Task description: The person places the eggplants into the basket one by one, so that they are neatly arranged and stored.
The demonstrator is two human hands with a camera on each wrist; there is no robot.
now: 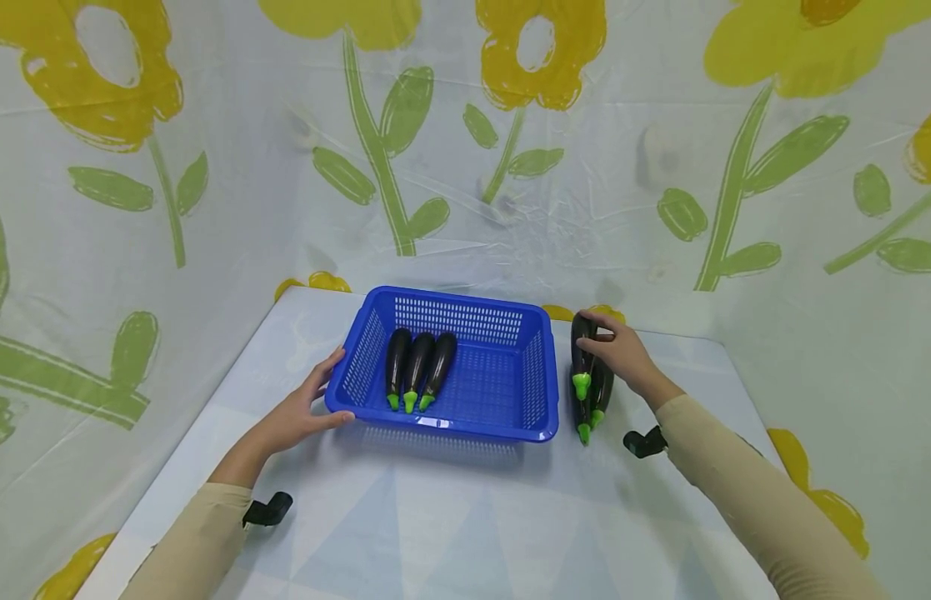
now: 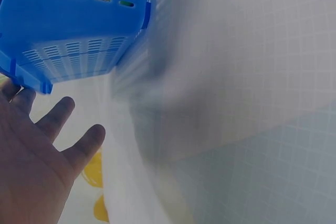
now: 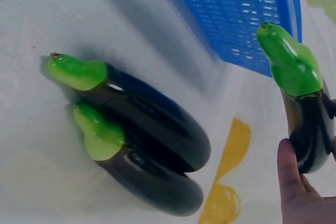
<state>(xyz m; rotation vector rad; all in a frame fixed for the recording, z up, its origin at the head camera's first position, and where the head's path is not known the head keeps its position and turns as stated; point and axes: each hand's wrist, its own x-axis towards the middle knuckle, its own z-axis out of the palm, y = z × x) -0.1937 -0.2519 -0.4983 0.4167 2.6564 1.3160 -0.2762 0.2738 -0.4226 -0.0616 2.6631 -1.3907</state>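
My right hand (image 1: 618, 346) holds a dark eggplant (image 1: 582, 354) with a green cap, cap end downward in the head view. In the right wrist view this held eggplant (image 3: 307, 124) is up off the table, beside the basket. Two more eggplants (image 3: 152, 114) lie side by side on the table below it. Three eggplants (image 1: 418, 367) lie in a row in the left part of the blue basket (image 1: 480, 429). At the basket's left front corner, my left hand (image 1: 303, 417) touches the rim; its fingers (image 2: 84, 148) are spread and fairly straight in the left wrist view.
The pale table (image 1: 465, 517) has a light blue triangle pattern. A white curtain (image 1: 585, 225) with yellow flowers rises behind the table and along both sides. Dark wrist-worn parts (image 1: 270, 508) stick out beside both sleeves.
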